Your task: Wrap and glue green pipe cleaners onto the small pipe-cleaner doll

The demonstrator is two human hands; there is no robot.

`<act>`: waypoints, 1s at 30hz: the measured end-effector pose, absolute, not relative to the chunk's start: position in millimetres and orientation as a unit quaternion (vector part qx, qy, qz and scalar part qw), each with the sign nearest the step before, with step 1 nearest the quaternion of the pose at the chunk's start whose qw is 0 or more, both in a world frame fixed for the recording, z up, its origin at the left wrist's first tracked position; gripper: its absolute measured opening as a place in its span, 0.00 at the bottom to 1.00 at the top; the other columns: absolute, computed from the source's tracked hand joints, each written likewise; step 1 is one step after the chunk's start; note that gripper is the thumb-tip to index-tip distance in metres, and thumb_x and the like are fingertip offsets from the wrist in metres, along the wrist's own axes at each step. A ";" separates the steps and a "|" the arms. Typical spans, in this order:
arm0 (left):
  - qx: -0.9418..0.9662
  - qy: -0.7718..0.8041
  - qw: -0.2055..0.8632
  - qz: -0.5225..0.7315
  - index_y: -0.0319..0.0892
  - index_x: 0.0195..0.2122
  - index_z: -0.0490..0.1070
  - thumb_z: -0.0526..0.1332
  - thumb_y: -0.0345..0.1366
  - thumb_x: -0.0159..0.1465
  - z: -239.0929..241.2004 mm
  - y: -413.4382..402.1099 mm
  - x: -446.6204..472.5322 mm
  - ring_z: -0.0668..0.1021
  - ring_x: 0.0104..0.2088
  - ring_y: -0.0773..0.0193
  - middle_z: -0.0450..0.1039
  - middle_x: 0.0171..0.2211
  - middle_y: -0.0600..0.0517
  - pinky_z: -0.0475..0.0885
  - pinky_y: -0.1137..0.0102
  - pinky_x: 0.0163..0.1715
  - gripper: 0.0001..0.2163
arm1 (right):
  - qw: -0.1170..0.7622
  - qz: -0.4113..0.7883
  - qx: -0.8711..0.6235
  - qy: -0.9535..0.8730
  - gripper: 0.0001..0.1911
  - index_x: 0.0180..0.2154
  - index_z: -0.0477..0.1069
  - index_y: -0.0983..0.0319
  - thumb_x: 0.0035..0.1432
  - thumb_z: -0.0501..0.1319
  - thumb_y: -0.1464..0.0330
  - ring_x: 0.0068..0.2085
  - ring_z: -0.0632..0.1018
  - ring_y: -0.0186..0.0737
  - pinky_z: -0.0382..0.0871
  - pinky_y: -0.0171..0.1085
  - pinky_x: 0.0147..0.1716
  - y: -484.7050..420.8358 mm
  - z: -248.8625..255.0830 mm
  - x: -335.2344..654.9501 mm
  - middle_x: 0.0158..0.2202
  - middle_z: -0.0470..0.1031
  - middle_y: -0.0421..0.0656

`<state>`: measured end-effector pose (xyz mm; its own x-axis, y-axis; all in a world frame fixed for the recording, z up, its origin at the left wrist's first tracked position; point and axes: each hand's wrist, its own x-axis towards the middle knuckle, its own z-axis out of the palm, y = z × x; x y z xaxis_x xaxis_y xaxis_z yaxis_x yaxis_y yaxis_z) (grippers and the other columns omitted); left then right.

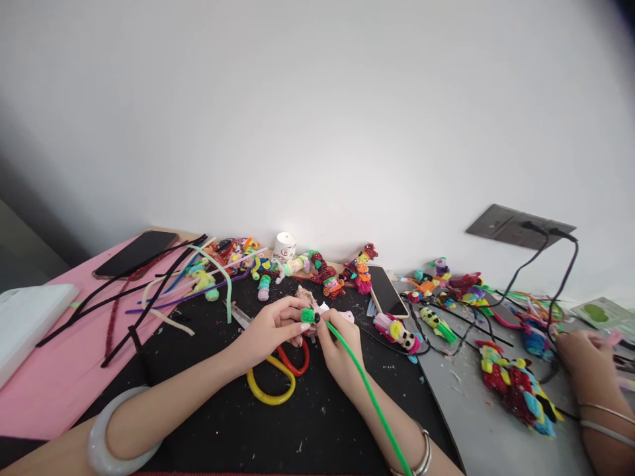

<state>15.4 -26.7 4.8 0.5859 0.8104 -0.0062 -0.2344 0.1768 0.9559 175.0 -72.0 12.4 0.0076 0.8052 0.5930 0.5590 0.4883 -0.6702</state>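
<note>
In the middle of the head view, my left hand (275,325) grips a short green coil (307,316) between thumb and fingers. From this coil a long green pipe cleaner (368,383) trails down over my right forearm. The fingertips of my right hand (343,354) pinch the work at the coil's right end, by a small black part (317,318). Scissors with one yellow handle (272,400) and one red handle lie on the black mat (307,436) under my left wrist. A pale pink fuzzy thing (305,295) sits behind my fingers, partly hidden.
Loose pipe cleaners (149,301) cross a pink sheet (44,396) at left, near a phone (136,254). Fuzzy figures (325,272) line the wall beside a paper cup (284,246). Another phone (388,291) lies right; cables run to a socket (513,226). Another person's hand (585,360) works far right.
</note>
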 end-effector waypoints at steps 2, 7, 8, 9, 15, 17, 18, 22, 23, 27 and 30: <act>0.527 0.281 0.718 0.359 0.40 0.43 0.67 0.64 0.33 0.58 4.7 -26.3 14.9 0.73 0.24 0.71 0.75 0.34 0.51 0.70 0.72 0.28 0.13 | 0.500 0.122 -0.506 -0.692 0.16 0.22 0.68 0.54 0.62 0.54 0.65 0.18 0.68 0.36 0.58 0.38 0.17 -72.3 13.4 174.2 0.16 0.68 0.41; 0.512 0.290 0.730 0.348 0.40 0.44 0.67 0.64 0.33 0.58 8.0 -26.8 14.1 0.73 0.24 0.71 0.75 0.33 0.51 0.70 0.72 0.29 0.14 | 0.486 0.128 -0.520 -0.691 0.16 0.22 0.66 0.58 0.62 0.53 0.65 0.19 0.67 0.35 0.58 0.35 0.19 -73.2 13.0 173.8 0.17 0.66 0.39; 0.507 0.291 0.734 0.345 0.40 0.44 0.67 0.65 0.33 0.57 8.2 -27.0 13.8 0.73 0.24 0.71 0.75 0.34 0.51 0.70 0.73 0.28 0.14 | 0.482 0.131 -0.521 -0.692 0.16 0.22 0.65 0.58 0.62 0.52 0.66 0.20 0.66 0.35 0.58 0.34 0.20 -73.2 12.2 173.9 0.18 0.66 0.38; 0.501 0.292 0.739 0.343 0.40 0.44 0.67 0.65 0.34 0.57 8.3 -27.1 13.6 0.73 0.24 0.72 0.75 0.34 0.51 0.70 0.73 0.28 0.14 | 0.478 0.135 -0.522 -0.693 0.16 0.22 0.64 0.59 0.62 0.52 0.66 0.20 0.66 0.34 0.59 0.34 0.20 -73.0 11.2 174.2 0.18 0.65 0.38; 0.480 0.291 0.755 0.338 0.41 0.44 0.68 0.67 0.35 0.55 9.6 -26.6 13.1 0.73 0.23 0.71 0.75 0.31 0.53 0.69 0.73 0.28 0.15 | 0.458 0.156 -0.528 -0.697 0.15 0.23 0.63 0.61 0.63 0.51 0.68 0.21 0.64 0.32 0.58 0.31 0.23 -71.2 6.1 177.1 0.19 0.64 0.36; 0.481 0.295 0.753 0.338 0.41 0.43 0.69 0.67 0.35 0.55 10.8 -26.5 13.3 0.73 0.23 0.71 0.75 0.31 0.52 0.69 0.73 0.27 0.16 | 0.457 0.159 -0.528 -0.698 0.15 0.23 0.63 0.61 0.63 0.51 0.68 0.22 0.65 0.33 0.58 0.31 0.23 -70.8 5.9 177.8 0.20 0.65 0.37; 0.482 0.297 0.752 0.338 0.40 0.43 0.69 0.67 0.35 0.54 11.2 -26.5 13.4 0.73 0.23 0.71 0.76 0.32 0.52 0.69 0.73 0.27 0.16 | 0.457 0.161 -0.527 -0.698 0.15 0.23 0.63 0.61 0.63 0.51 0.68 0.22 0.65 0.33 0.59 0.31 0.24 -70.8 6.1 177.9 0.20 0.65 0.37; 0.477 0.300 0.752 0.341 0.40 0.43 0.69 0.67 0.35 0.54 11.7 -26.8 13.0 0.73 0.23 0.71 0.76 0.32 0.51 0.69 0.73 0.27 0.16 | 0.461 0.166 -0.526 -0.695 0.15 0.23 0.62 0.61 0.63 0.51 0.68 0.22 0.65 0.32 0.59 0.31 0.24 -71.1 7.2 177.4 0.20 0.65 0.37; 0.478 0.300 0.752 0.341 0.41 0.44 0.69 0.67 0.35 0.55 11.6 -26.8 12.7 0.73 0.23 0.71 0.76 0.33 0.51 0.69 0.73 0.28 0.16 | 0.460 0.165 -0.527 -0.695 0.15 0.23 0.62 0.61 0.63 0.51 0.68 0.22 0.65 0.32 0.59 0.31 0.24 -71.2 7.6 177.2 0.20 0.64 0.36; 0.486 0.296 0.752 0.333 0.41 0.44 0.70 0.66 0.36 0.56 11.7 -27.1 12.0 0.73 0.24 0.71 0.76 0.33 0.51 0.69 0.73 0.29 0.15 | 0.458 0.166 -0.531 -0.693 0.16 0.23 0.63 0.60 0.64 0.51 0.67 0.22 0.65 0.33 0.59 0.31 0.24 -71.8 9.1 176.5 0.20 0.65 0.37; 0.484 0.294 0.753 0.335 0.41 0.44 0.71 0.66 0.36 0.56 11.5 -27.2 11.9 0.74 0.24 0.71 0.76 0.33 0.51 0.69 0.73 0.29 0.14 | 0.460 0.159 -0.533 -0.692 0.16 0.23 0.63 0.60 0.64 0.51 0.67 0.22 0.65 0.33 0.60 0.31 0.24 -72.4 9.9 176.2 0.20 0.65 0.37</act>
